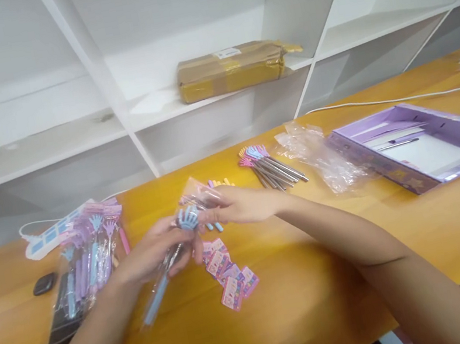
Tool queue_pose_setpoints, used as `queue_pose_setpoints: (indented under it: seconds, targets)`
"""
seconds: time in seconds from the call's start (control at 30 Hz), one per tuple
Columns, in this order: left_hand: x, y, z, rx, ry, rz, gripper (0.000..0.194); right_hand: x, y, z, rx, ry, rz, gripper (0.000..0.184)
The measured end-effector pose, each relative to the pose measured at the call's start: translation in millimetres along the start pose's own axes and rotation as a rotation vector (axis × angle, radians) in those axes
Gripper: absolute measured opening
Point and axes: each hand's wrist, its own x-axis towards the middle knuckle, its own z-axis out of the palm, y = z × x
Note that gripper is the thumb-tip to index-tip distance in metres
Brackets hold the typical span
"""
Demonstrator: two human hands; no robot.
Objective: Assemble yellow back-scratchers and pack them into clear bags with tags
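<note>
My left hand is closed around a blue back scratcher in a clear plastic sleeve, its hand-shaped head up and its blue handle slanting down to the left. At the sleeve's upper end, my right hand pinches the clear plastic with a pinkish top; some fingertips are hidden and blurred. Pink printed cards lie loosely just below the hands. Behind the fingers are several short blue, yellow and purple handle pieces, partly covered. Bagged back scratchers are piled left of my left hand.
Metal-stemmed scratchers lie bunched behind my right hand, beside crumpled clear plastic. A purple box tray holds papers and a pen. On the left are a power strip and a small black object. A taped carton sits on the shelf.
</note>
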Motion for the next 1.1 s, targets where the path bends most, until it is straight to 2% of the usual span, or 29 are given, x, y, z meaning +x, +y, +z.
queue_pose_setpoints:
  seconds: [0.07,0.1,0.13,0.17,0.2,0.3,0.33,0.43,0.53,0.57,0.6,0.67,0.73,0.77,0.83,0.9,0.93,0.97,1.03,1.1]
  targets:
    - [8.4,-8.0,4.3,-0.019,-0.085,-0.03,0.017,-0.4,-4.0,-1.6,0.201,-0.248,-0.086,0.042]
    - [10.8,-11.1,5.1,-0.022,-0.129,-0.04,0.02,-0.6,-4.4,-3.3,0.259,-0.319,-0.096,0.043]
    - [12.1,-13.4,5.2,-0.018,-0.169,-0.043,0.022,-0.9,-4.0,-5.9,0.271,-0.281,-0.07,0.045]
    - [12.7,-15.1,4.9,-0.011,-0.201,-0.041,0.023,-1.4,-2.9,-9.7,0.248,-0.171,-0.029,0.046]
    - [12.9,-16.1,4.3,0.001,-0.224,-0.029,0.023,-2.3,-1.6,-14.6,0.203,-0.004,0.023,0.048]
    - [11.9,-17.2,1.7,0.039,-0.236,0.028,0.022,-6.5,2.1,-36.0,0.026,0.586,0.149,0.06]
    - [11.4,-17.4,0.9,0.052,-0.239,0.025,0.023,-8.2,2.7,-44.6,-0.02,0.687,0.158,0.062]
    - [9.9,-17.3,-0.2,0.105,-0.254,-0.028,0.024,-12.6,1.4,-70.2,-0.082,0.791,0.133,0.063]
    - [9.0,-16.3,0.4,0.166,-0.217,-0.003,0.024,-13.1,-2.7,-87.0,0.037,1.008,0.006,0.059]
    - [8.9,-16.0,0.8,0.179,-0.2,0.01,0.024,-12.5,-4.0,-89.0,0.165,1.028,-0.078,0.055]
    - [8.9,-15.9,1.1,0.189,-0.193,0.016,0.025,-11.6,-5.0,-89.1,0.315,0.978,-0.162,0.05]
    - [8.9,-16.5,1.3,0.199,-0.193,0.012,0.025,-9.6,-6.0,-84.4,0.525,0.71,-0.274,0.044]
    - [8.9,-17.4,1.5,0.199,-0.199,0.01,0.025,-7.7,-5.6,-78.2,0.553,0.468,-0.289,0.038]
    - [8.7,-17.8,1.8,0.195,-0.201,0.011,0.025,-7.0,-5.0,-77.1,0.546,0.426,-0.282,0.033]
    - [8.2,-17.9,2.7,0.189,-0.221,0.003,0.025,-7.5,-2.6,-84.2,0.617,0.523,-0.332,0.022]
    - [7.6,-17.3,4.0,0.205,-0.246,-0.021,0.026,-12.1,2.8,-106.9,0.743,0.704,-0.44,0.011]
    - [7.4,-16.9,4.5,0.222,-0.249,-0.036,0.026,-16.1,7.4,-123.7,0.781,0.783,-0.488,0.01]
    - [7.3,-16.6,4.8,0.24,-0.251,-0.049,0.027,-21.0,13.8,-142.9,0.786,0.855,-0.512,0.017]
    - [7.3,-16.7,4.7,0.253,-0.253,-0.059,0.028,-31.7,33.0,-183.4,0.688,0.994,-0.422,0.031]
    - [7.3,-17.7,3.6,0.239,-0.261,-0.054,0.031,-41.7,60.7,-217.9,0.478,1.127,-0.267,0.031]
